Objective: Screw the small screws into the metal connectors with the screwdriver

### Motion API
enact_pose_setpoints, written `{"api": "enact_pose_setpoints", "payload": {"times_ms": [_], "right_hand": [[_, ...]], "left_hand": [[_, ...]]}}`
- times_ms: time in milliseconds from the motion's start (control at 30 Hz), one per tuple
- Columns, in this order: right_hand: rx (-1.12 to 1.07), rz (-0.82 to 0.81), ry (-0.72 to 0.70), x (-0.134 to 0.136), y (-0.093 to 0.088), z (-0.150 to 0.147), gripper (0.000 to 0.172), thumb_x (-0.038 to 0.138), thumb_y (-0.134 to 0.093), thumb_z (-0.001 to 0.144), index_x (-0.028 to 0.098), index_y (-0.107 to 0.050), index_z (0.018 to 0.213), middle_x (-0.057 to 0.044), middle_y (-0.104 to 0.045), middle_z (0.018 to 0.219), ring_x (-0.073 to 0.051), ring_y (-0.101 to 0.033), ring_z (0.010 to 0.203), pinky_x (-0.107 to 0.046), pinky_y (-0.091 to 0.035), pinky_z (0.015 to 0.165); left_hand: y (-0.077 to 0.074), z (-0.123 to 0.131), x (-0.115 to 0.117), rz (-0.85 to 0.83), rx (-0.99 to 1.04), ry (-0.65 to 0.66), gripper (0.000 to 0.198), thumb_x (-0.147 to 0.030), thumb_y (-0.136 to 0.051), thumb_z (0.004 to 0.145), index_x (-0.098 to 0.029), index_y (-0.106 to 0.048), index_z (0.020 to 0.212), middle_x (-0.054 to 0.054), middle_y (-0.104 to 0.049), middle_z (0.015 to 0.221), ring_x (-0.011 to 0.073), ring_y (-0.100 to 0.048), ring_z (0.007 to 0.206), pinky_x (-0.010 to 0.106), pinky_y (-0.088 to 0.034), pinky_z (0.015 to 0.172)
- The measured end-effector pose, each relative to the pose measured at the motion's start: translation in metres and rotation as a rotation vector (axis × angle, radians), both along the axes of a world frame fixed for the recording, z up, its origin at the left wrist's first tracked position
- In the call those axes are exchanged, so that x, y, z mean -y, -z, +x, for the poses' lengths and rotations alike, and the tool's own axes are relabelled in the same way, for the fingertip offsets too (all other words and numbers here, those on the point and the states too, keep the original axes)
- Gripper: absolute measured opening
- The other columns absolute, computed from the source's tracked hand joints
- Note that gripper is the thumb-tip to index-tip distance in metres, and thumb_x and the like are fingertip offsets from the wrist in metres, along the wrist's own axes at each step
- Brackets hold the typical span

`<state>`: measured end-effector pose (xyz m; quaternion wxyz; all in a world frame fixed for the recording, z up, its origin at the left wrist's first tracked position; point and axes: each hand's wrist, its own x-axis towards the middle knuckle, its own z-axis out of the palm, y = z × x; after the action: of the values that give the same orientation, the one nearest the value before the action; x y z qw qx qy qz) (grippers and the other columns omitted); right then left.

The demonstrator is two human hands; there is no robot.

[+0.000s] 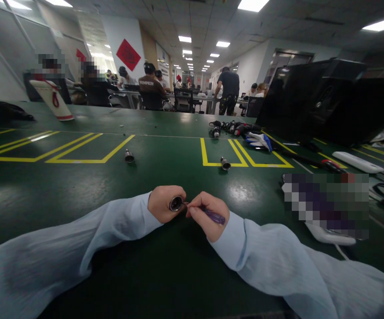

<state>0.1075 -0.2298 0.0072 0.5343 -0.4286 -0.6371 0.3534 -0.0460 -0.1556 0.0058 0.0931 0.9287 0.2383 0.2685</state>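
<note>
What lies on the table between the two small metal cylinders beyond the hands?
Nothing loose: in the head view, the stretch from the left cylinder to the right cylinder is bare green table, crossed only by one yellow line.

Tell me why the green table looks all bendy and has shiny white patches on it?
Head view: the wide lens bows the green table and its yellow lines and stretches the sleeves at the edges; ceiling lights bounce off the tabletop as pale glare near the right hand with its purple-handled tool; the left hand and its metal cylinder look sharp; some patches are pixelated.
</note>
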Motion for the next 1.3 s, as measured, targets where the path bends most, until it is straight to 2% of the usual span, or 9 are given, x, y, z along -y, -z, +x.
{"api": "enact_pose_setpoints", "payload": {"times_ms": [67,167,333,500,700,833,1000,1167,1300], "right_hand": [[-0.221,-0.137,-0.069,-0.006,0.004,0.0,0.008,0.018,-0.051,0.064,0.016,-0.054,0.057,0.001,-0.058,0.052,-0.011,-0.053,0.049,-0.024,-0.042,0.05],[-0.54,-0.343,-0.299,-0.019,0.014,0.003,0.005,0.018,-0.054,0.062,0.015,-0.054,0.059,-0.001,-0.062,0.052,-0.01,-0.055,0.045,-0.024,-0.043,0.048],[-0.736,-0.439,-0.488,-0.025,0.02,0.008,0.005,0.019,-0.058,0.065,0.014,-0.056,0.066,-0.003,-0.067,0.061,-0.012,-0.059,0.052,-0.024,-0.046,0.054],[-0.729,-0.329,-0.426,-0.021,0.016,0.007,0.007,0.021,-0.058,0.068,0.014,-0.056,0.067,-0.002,-0.066,0.061,-0.012,-0.06,0.055,-0.023,-0.045,0.053],[-0.536,-0.25,-0.302,-0.018,0.014,0.004,0.006,0.018,-0.057,0.069,0.013,-0.057,0.064,-0.002,-0.066,0.059,-0.01,-0.057,0.052,-0.023,-0.045,0.053],[-0.624,-0.345,-0.416,-0.023,0.016,0.007,0.005,0.017,-0.057,0.068,0.013,-0.057,0.065,-0.003,-0.066,0.059,-0.011,-0.059,0.052,-0.023,-0.046,0.052],[-0.781,-0.462,-0.549,-0.028,0.02,0.01,0.008,0.02,-0.059,0.067,0.013,-0.057,0.068,-0.005,-0.068,0.064,-0.013,-0.062,0.055,-0.025,-0.049,0.058],[-0.837,-0.459,-0.546,-0.026,0.021,0.008,0.011,0.022,-0.062,0.067,0.013,-0.058,0.07,-0.005,-0.068,0.066,-0.013,-0.063,0.059,-0.026,-0.05,0.061],[-0.771,-0.414,-0.48,-0.024,0.019,0.005,0.012,0.024,-0.062,0.068,0.014,-0.057,0.07,-0.004,-0.068,0.065,-0.012,-0.062,0.057,-0.025,-0.049,0.059]], "left_hand": [[-0.001,0.0,0.0,0.007,-0.014,0.003,0.014,-0.025,-0.047,0.071,-0.016,-0.046,0.061,-0.002,-0.049,0.055,0.0081,-0.045,0.049,0.019,-0.035,0.047],[-0.001,0.0,0.0,-0.012,0.007,-0.001,0.013,-0.023,-0.046,0.072,-0.016,-0.045,0.061,-0.002,-0.048,0.055,0.0082,-0.045,0.05,0.019,-0.036,0.048],[-0.001,-0.001,-0.001,-0.051,0.073,-0.016,0.012,-0.02,-0.048,0.07,-0.016,-0.043,0.059,-0.002,-0.048,0.055,0.0079,-0.044,0.049,0.019,-0.036,0.048],[-0.001,-0.001,0.0,-0.066,0.096,-0.016,0.013,-0.023,-0.048,0.072,-0.015,-0.046,0.061,-0.002,-0.049,0.054,0.0078,-0.045,0.049,0.019,-0.035,0.047],[0.0,-0.001,0.002,-0.059,0.056,0.022,0.012,-0.022,-0.047,0.072,-0.015,-0.048,0.062,-0.001,-0.051,0.055,0.0082,-0.047,0.049,0.019,-0.036,0.047],[0.001,-0.002,0.002,-0.056,0.039,0.039,0.011,-0.022,-0.047,0.072,-0.015,-0.048,0.062,-0.001,-0.051,0.056,0.0082,-0.047,0.05,0.019,-0.037,0.048],[0.001,-0.002,0.001,-0.067,0.066,-0.015,0.011,-0.022,-0.049,0.07,-0.016,-0.047,0.06,-0.002,-0.05,0.055,0.0083,-0.046,0.049,0.019,-0.037,0.049],[-0.001,-0.001,0.001,-0.093,0.134,-0.052,0.013,-0.024,-0.052,0.067,-0.015,-0.046,0.06,-0.002,-0.05,0.054,0.008,-0.045,0.049,0.019,-0.036,0.047],[-0.001,-0.001,0.001,-0.109,0.14,-0.039,0.013,-0.023,-0.051,0.069,-0.015,-0.046,0.06,-0.002,-0.05,0.053,0.0077,-0.044,0.048,0.018,-0.036,0.046]]}}
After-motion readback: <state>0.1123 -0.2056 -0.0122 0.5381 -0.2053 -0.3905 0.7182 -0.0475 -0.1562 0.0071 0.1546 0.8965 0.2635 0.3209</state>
